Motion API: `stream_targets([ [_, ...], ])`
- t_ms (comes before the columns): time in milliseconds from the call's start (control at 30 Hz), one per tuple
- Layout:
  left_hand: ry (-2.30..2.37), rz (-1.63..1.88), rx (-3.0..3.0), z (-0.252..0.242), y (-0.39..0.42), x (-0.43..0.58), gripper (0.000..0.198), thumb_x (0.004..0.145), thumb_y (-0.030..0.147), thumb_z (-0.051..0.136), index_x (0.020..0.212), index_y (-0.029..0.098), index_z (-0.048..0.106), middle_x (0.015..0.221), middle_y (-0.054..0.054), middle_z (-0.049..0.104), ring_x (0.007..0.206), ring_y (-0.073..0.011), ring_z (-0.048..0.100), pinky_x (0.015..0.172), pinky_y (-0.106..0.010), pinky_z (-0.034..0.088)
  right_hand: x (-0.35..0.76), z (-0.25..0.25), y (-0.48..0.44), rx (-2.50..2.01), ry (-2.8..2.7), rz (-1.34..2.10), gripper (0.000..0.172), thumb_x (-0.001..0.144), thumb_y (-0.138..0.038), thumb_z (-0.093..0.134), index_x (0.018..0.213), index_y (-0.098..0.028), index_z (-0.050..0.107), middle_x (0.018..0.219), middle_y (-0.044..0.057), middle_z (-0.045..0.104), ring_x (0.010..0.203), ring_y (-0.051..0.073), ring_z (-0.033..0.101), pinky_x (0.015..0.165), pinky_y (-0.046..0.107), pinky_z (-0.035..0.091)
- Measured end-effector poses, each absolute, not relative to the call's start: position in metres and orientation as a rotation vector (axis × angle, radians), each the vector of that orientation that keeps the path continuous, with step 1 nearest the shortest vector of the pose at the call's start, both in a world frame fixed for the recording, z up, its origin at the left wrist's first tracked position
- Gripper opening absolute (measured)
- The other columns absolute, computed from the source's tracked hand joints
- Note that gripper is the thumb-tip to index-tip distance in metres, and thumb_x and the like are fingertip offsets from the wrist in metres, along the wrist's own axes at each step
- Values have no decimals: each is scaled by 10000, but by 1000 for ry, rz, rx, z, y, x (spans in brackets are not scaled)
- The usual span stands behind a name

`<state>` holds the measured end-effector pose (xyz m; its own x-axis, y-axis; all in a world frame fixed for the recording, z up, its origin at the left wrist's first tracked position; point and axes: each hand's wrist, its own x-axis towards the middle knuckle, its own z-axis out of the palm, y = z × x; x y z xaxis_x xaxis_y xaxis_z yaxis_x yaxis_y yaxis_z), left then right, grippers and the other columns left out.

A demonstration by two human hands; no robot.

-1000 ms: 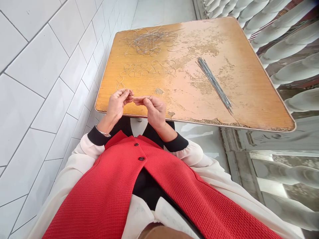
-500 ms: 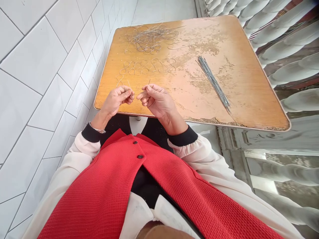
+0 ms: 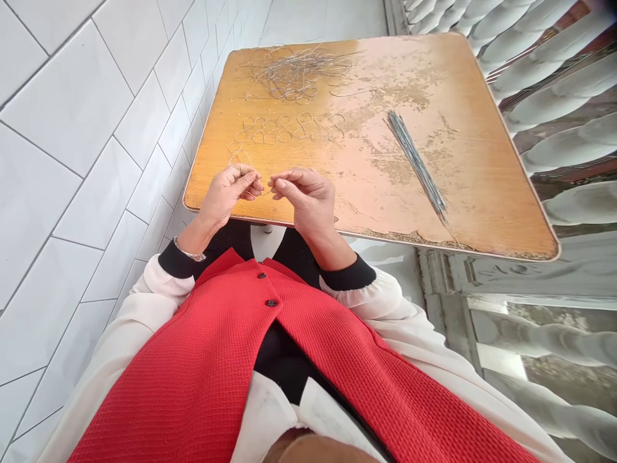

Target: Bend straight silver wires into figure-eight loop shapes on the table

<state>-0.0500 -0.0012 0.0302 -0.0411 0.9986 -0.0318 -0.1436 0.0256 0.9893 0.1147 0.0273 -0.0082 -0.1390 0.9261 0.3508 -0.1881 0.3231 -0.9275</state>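
Over the near left edge of the wooden table [image 3: 366, 186], my left hand [image 3: 234, 186] pinches a thin metal wire [image 3: 247, 154] whose end sticks up above the fingers. My right hand [image 3: 306, 193] is closed at the fingertips on the same wire, which curves across the small gap between the hands. Just beyond lies a row of bent wire figure-eights [image 3: 279, 128]; the leftmost piece reaches close to my left fingers. Most of the held wire is hidden inside the fingers.
A tangled heap of bent wires [image 3: 299, 74] lies at the table's far left. On the right rests a bundle of straight wires [image 3: 417, 166]. A white tiled wall [image 3: 91, 141] runs along the left, and a white balustrade [image 3: 563, 83] along the right.
My right hand has turned, and its fingers have closed in on the wire near my left hand. The wire end that stood above my right fingers no longer shows. The view has shifted slightly.
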Motion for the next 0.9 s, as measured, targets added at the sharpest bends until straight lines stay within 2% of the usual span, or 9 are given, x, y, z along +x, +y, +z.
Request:
stream_targets([
  [100,1149,1343,987,31,-1,-48,211,957,344,696,856,175,621,763,20,711,699,-62,695,702,-180,520,113,-11,28,-758,-1290,1138,379,842,-627,754,878,-249,752,837,21,752,754,166,718,709,322,627],
  [300,1120,1429,803,31,2,-39,201,987,353,653,874,196,601,815,24,700,902,-119,780,732,-179,549,114,-27,34,-761,-1262,1263,433,923,-686,615,981,-266,697,1072,42,779,972,175,750,739,274,626],
  [433,1050,1501,748,27,4,-36,186,996,324,642,868,198,593,822,24,680,901,-114,777,746,-188,565,112,-41,43,-706,-1305,1241,472,955,-709,533,1085,-282,686,1182,54,763,1082,187,740,779,275,625],
  [567,1059,1546,738,23,5,-33,201,1010,341,620,873,199,582,813,30,653,931,-106,771,765,-179,574,108,-43,45,-733,-1321,1210,489,968,-707,508,1136,-283,683,1159,59,766,1076,187,745,783,275,625],
  [733,1131,1580,752,22,4,-31,221,1010,399,607,893,214,576,790,40,631,845,-93,763,688,-167,561,105,-32,33,-786,-1200,1268,416,934,-659,612,1055,-269,690,1090,45,775,1004,172,764,790,266,626],
  [900,1149,1617,768,25,3,-32,187,1017,359,601,896,220,570,753,50,623,682,-54,700,639,-160,546,103,-31,29,-767,-1076,1375,364,877,-610,708,961,-259,654,1054,35,776,958,166,761,839,285,628],
])
